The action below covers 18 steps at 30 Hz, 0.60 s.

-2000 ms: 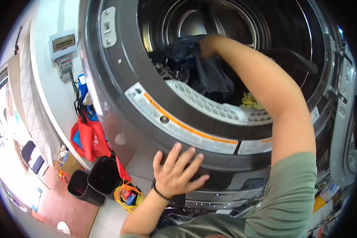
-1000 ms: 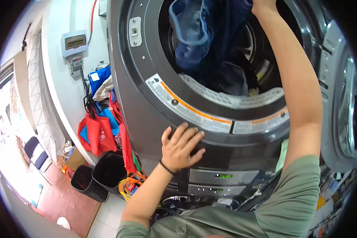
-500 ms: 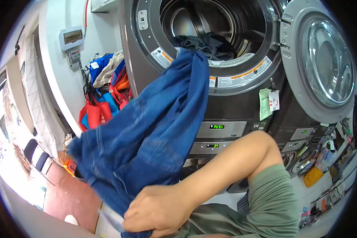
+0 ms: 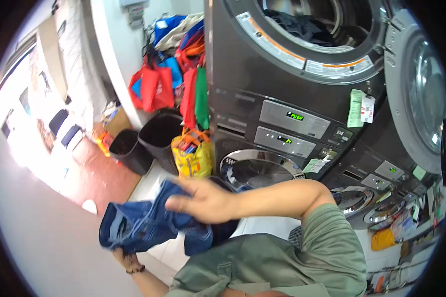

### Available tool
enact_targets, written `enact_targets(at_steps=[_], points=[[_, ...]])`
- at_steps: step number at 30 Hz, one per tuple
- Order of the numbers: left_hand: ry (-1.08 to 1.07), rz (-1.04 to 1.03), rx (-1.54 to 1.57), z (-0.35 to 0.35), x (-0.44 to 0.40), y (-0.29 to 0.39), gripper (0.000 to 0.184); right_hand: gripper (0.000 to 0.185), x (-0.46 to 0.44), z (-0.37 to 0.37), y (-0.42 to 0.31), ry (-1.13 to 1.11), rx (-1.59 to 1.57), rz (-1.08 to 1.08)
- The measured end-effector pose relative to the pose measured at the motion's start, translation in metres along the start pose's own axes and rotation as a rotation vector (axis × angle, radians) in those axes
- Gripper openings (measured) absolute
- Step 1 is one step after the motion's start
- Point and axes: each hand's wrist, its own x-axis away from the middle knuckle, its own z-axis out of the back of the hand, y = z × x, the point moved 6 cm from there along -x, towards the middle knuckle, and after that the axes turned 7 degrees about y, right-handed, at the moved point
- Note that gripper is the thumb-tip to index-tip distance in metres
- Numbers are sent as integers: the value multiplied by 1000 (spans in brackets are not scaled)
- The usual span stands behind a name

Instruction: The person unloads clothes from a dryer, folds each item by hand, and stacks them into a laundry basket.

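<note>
A pair of blue jeans (image 4: 148, 227) hangs bunched in front of my green shirt, the waistband opening towards the left. My right hand (image 4: 203, 200) is closed on the upper part of the denim, with the thumb in sight. Under the waistband end, my left hand (image 4: 126, 258), with a dark beaded bracelet at the wrist, grips the cloth from below; most of its fingers are hidden behind the fabric. Beyond the jeans stands a dark dryer (image 4: 233, 84), its round door (image 4: 416, 94) swung wide to the right. Dark clothes (image 4: 300, 27) lie inside its drum.
Two black baskets (image 4: 134, 148) and a yellow bag (image 4: 193, 156) stand on the floor left of the machines. Red and blue bags (image 4: 153, 86) hang above them. A second machine door (image 4: 257, 166) sits below the control panels. Paper tags (image 4: 359, 109) hang under the drum opening.
The jeans have come away from the drum opening and are now gathered low at the left. My left hand has come into view beneath them. The view has tilted down.
</note>
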Motion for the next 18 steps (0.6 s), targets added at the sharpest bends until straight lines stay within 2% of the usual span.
enact_targets(at_steps=[1, 2, 4, 5, 6, 7, 8, 9, 10, 11, 13, 14, 15, 17, 18], points=[[-100, 133, 174, -4, 16, -17, 81, 33, 5, 9, -8, -5, -190, -57], [-203, 260, 349, -20, 31, -39, 87, 28, 14, 18, -15, 14, -245, -65], [-411, 519, 714, -65, 64, -85, 99, 23, 33, 43, -33, 122, -196, -49], [-317, 580, 699, -96, 76, -108, 113, 25, 43, 57, -38, 137, -220, -19], [-418, 535, 663, -159, 87, -76, 99, 27, 57, 72, -37, 178, -149, -9], [-399, 667, 623, -182, 94, -71, 75, 27, 72, 91, -37, 258, -7, -24], [-335, 683, 506, -188, 85, -74, 55, 27, 91, 115, -37, 370, 97, -140], [-474, 452, 358, -208, 70, -51, 44, 26, 108, 140, -32, 507, 44, -114], [-373, 389, 234, -226, 62, -23, 36, 23, 124, 162, -35, 581, 40, -102], [-296, 234, 103, -235, 52, -3, 27, 22, 142, 183, -39, 655, 22, -85], [-342, -224, -347, -252, 38, 41, 21, 20, 162, 206, -52, 691, -50, -87], [-351, -231, -335, -272, 48, 70, 21, 19, 168, 214, -62, 693, -47, -50], [-381, -326, -385, -285, 51, 93, 22, 19, 174, 222, -72, 683, -31, 24], [-388, -369, -201, -304, 63, 124, 27, 19, 184, 225, -98, 735, 94, 258], [-366, -371, -91, -308, 69, 132, 29, 26, 189, 227, -96, 757, 69, 379]])
